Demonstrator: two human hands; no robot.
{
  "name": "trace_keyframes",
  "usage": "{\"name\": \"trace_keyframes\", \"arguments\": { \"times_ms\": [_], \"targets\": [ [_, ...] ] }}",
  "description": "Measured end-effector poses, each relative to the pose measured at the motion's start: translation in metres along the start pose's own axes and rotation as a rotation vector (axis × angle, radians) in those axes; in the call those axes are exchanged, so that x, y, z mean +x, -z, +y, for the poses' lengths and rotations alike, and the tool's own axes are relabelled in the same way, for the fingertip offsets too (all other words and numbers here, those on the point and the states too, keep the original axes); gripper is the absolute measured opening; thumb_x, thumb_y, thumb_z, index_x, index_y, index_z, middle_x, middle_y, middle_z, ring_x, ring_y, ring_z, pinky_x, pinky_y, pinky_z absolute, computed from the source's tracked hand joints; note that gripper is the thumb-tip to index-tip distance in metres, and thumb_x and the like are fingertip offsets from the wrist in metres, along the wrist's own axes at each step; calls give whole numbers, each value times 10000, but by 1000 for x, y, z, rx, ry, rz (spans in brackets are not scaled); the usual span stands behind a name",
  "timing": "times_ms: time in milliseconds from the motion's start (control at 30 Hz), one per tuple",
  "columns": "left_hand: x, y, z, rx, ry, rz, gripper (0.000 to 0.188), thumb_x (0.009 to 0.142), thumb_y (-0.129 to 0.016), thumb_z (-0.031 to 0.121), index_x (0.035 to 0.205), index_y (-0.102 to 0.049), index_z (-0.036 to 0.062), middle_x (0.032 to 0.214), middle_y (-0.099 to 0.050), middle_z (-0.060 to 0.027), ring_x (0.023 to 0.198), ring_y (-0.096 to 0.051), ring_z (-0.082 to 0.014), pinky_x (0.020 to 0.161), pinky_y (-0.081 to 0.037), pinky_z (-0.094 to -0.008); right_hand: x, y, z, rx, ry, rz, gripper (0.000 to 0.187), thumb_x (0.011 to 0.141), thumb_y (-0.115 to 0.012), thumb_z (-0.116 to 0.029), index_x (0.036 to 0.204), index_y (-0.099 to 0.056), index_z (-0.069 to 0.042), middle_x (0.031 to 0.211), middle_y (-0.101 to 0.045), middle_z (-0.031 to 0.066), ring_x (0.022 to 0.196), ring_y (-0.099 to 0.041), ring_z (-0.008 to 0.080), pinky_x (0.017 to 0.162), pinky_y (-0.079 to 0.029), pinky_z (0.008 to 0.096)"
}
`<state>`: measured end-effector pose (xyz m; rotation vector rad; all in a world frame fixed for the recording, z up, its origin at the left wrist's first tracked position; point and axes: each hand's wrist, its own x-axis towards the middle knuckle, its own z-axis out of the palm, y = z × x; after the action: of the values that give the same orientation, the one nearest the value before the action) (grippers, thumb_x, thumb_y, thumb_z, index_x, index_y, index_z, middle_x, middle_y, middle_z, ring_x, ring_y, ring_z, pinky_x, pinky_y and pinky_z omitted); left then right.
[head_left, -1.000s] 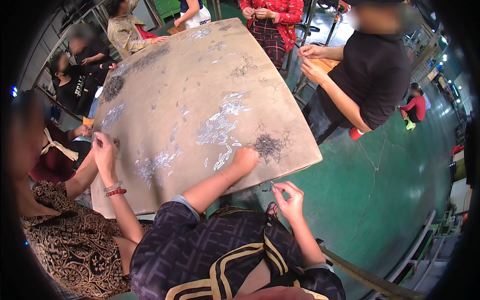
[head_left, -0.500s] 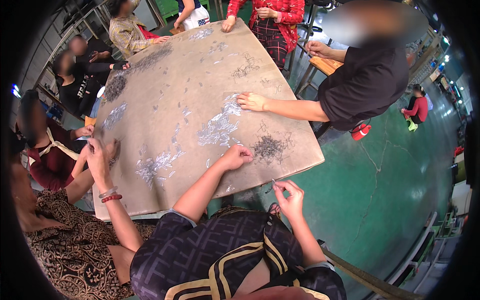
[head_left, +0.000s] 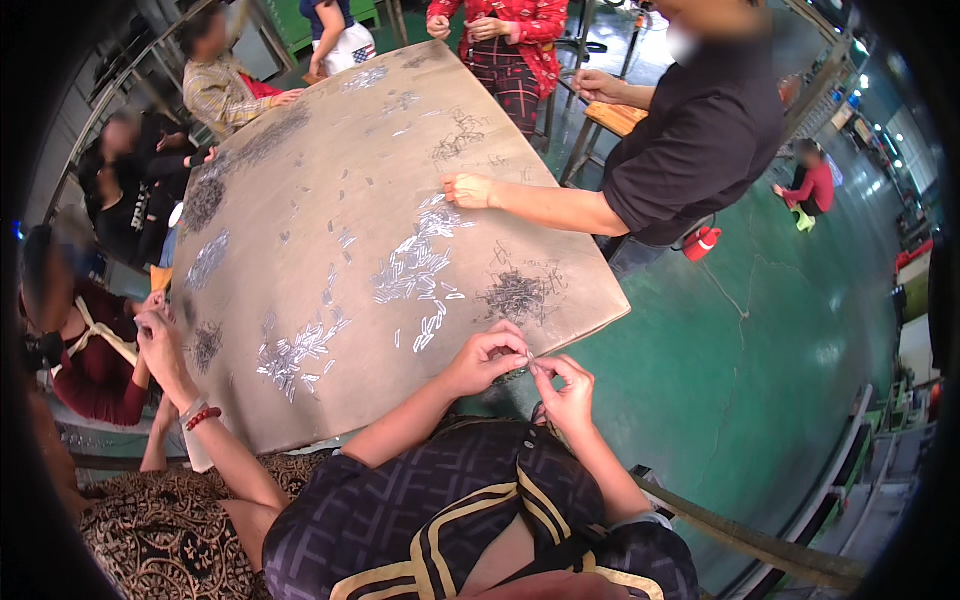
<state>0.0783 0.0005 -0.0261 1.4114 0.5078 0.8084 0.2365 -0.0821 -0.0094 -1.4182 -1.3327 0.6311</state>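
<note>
Fitting step in hand, by the look of it: left hand point(head_left: 487, 358) and right hand point(head_left: 567, 383) brought together just off the near edge of the worktop point(head_left: 300, 200), fingertips meeting over a tiny part point(head_left: 530, 360); too small to tell its shape, only a thin pale glint between the two pinches; probably one small piece being joined to another.

Left fingers point(head_left: 515, 345) curled narrow, thumb against forefinger, pinched on the part; right fingers point(head_left: 548, 368) likewise narrow, thumb and forefinger closed on the same part from the other side; remaining fingers loosely folded; neither hand resting on the worktop.

Just beyond the hands, a dark tangle of wire bits point(head_left: 517, 295) near the worktop's edge; further in, a spread of silver slips point(head_left: 410, 270) and another silver patch point(head_left: 295, 350) to the left; more dark and silver heaps scattered toward the far side.

Next move, as a judgement: calls for a steady, fine pinch and exact lining-up of the two pieces, then somewhere to lay the finished one down, and a reach to the dark tangle or the silver spread for fresh stock.

Around the worktop, other people at similar work; a person in black point(head_left: 700, 140) with a hand point(head_left: 468, 190) on the surface; a neighbour's hands point(head_left: 160, 330) raised at the left.
</note>
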Motion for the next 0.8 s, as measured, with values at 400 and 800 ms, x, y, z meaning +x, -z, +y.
{"name": "trace_keyframes", "arguments": {
  "times_ms": [400,800],
  "targets": [
    [8,-15,16,125,-147,-5,49,842,-580,-29,887,-595,-17,897,-607,-98,839,-575,-162,758,-459,-290,-8,0,-7,15,103,107,116,739,-707,-20,842,-657,-2,730,-596,66,632,-584,151,577,-471,265],
    [24,-69,66,262,-564,-363,136,760,-658,-14,890,-624,2,871,-618,-118,794,-594,-255,713,-473,-329,-69,13,-47,-129,46,717,145,709,-737,6,848,-699,-11,742,-610,81,650,-587,156,589,-466,258]
  ]
}}
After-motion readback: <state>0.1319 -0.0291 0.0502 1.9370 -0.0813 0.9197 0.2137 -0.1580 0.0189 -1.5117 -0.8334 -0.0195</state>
